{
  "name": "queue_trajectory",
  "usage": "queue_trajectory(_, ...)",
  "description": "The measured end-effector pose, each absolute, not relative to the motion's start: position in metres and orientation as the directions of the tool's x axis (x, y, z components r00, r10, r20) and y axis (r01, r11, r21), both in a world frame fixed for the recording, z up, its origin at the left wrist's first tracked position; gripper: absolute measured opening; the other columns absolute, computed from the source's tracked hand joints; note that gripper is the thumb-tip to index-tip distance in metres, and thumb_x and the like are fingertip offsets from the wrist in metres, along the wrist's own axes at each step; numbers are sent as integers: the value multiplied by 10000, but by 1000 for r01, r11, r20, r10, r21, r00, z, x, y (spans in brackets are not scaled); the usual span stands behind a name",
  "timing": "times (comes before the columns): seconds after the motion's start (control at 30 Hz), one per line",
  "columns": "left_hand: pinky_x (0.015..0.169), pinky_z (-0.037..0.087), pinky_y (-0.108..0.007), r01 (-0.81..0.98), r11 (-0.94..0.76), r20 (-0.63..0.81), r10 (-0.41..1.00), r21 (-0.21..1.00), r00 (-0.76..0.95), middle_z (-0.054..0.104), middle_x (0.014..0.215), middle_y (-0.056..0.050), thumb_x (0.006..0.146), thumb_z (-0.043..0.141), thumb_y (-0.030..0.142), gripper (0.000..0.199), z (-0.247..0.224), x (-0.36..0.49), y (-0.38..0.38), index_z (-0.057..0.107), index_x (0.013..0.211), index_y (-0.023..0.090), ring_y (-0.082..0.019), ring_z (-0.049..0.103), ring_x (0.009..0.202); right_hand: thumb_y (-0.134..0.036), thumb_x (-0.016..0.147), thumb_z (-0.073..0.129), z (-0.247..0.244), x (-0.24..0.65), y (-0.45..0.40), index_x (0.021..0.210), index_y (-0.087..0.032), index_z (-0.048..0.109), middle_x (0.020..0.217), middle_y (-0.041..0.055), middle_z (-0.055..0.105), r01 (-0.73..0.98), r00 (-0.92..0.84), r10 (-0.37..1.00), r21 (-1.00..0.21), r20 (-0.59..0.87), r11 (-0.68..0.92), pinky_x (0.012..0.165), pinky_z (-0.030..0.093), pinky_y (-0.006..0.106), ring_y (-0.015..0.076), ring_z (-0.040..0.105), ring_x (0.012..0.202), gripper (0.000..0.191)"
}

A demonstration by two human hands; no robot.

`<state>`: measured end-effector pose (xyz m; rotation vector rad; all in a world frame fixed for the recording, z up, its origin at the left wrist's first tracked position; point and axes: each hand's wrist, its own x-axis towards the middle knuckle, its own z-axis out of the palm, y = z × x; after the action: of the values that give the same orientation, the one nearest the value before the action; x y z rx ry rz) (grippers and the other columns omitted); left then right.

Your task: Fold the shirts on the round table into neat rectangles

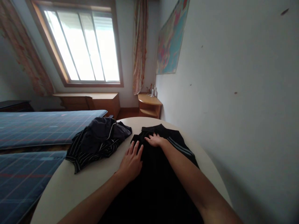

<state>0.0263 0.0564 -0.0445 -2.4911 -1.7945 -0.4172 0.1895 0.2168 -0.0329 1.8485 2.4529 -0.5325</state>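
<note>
A black garment [161,186] with grey stripes near its right edge lies spread over the round pale table [77,193], its far end close to the table's back edge. My left hand [132,160] rests on the garment's left side with its fingers apart. Farther up and to the right, my right hand [154,140] lies on the upper part of the cloth, fingers spread. Neither hand grips anything that I can see. To the left sits a crumpled pile of dark clothes [98,137], some of it black with white stripes.
Two blue plaid mattresses [46,127] lie left of the table. A white wall [233,93] runs close along the right side. Beyond the table stand a wooden desk [105,95], a small corner shelf [149,99] and a window [86,46].
</note>
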Motion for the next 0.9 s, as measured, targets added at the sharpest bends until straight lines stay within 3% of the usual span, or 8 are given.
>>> queue_trajectory(0.1, 1223, 187, -539, 913, -392, 282, 894, 117, 348, 276, 1636, -97, 888, 511, 240, 624, -56, 33, 55, 431, 1505, 200, -330, 165, 1524, -686, 968, 226, -37, 177, 241, 1600, -252, 208, 1681, 138, 25, 962, -170, 943, -254, -287, 96, 1114, 85, 729, 445, 50, 1510, 767)
queue_trajectory(0.2, 1226, 164, -560, 914, -384, 277, 900, 131, 338, 304, 1627, -75, 929, 480, 262, 586, -67, 28, 60, 429, 1512, 238, -319, 198, 1518, -665, 972, 244, -46, 169, 255, 1600, -286, 198, 1688, 82, -35, 961, -76, 975, -275, -208, 16, 1139, 0, 699, 408, -41, 1521, 735)
queue_trajectory(0.3, 1202, 245, -549, 935, -295, 197, 946, 198, 257, 319, 1617, -103, 973, 455, 386, 581, -75, 15, 69, 416, 1524, 206, -338, 251, 1499, -657, 966, 297, -55, 169, 258, 1561, -267, 329, 1681, 92, 113, 944, -80, 996, -323, -49, 60, 1163, 6, 657, 386, 46, 1525, 712)
queue_trajectory(0.47, 1204, 230, -540, 948, -217, 154, 971, 234, 185, 304, 1621, -91, 985, 410, 514, 616, -76, 3, 79, 429, 1521, 212, -355, 215, 1507, -492, 1031, 231, -52, 191, 241, 1374, -218, 550, 1484, 103, 503, 857, -109, 958, -463, 263, 225, 1148, 283, 445, 255, 427, 1379, 543)
queue_trajectory(0.6, 1209, 195, -542, 951, -212, 143, 973, 225, 183, 290, 1628, -77, 970, 437, 534, 628, -73, 5, 78, 422, 1528, 246, -368, 191, 1510, -371, 1051, 136, -43, 217, 208, 1274, -176, 604, 1292, 121, 632, 872, -70, 940, -438, 333, 220, 1017, 403, 321, 209, 580, 1171, 554)
queue_trajectory(0.73, 1198, 183, -564, 948, -218, 148, 971, 233, 187, 294, 1627, -81, 967, 436, 565, 634, -73, 4, 72, 422, 1526, 266, -390, 192, 1505, -348, 1053, 179, -44, 239, 168, 1278, -182, 605, 1262, 107, 657, 922, -110, 908, -299, 403, 244, 1041, 370, 324, 212, 569, 1176, 510)
queue_trajectory(0.9, 1180, 179, -590, 957, -215, 139, 972, 193, 190, 284, 1632, -76, 953, 435, 608, 657, -74, 1, 53, 416, 1529, 290, -430, 176, 1498, -477, 1033, 271, -59, 254, 127, 1458, -211, 477, 1536, 84, 458, 939, -145, 941, -257, 305, 227, 1177, 215, 400, 233, 366, 1425, 542)
